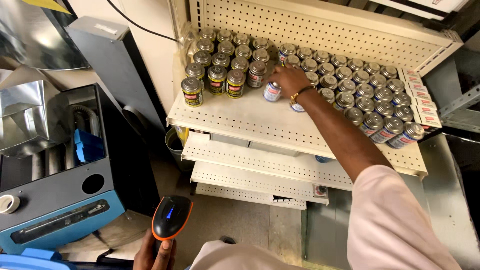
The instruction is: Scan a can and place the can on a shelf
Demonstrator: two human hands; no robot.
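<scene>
We see the right hand (287,77) closed on a small blue-labelled can (272,92) near the shelf (240,120) front, left hand (156,255) holding the scanner (171,217); rigid, smooth, likely light, best taken round its sides.

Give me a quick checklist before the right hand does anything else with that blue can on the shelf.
1. Right hand on the blue can: ok, fingers touch its top.
2. Can upright on the shelf: ok.
3. Grip closed around the can: cannot tell.
4. Left hand holds the scanner: ok.
5. Scanner aimed at the can: not ok, it is low, away from the shelf.
6. Yellow cans apart from the blue can: ok.
</scene>
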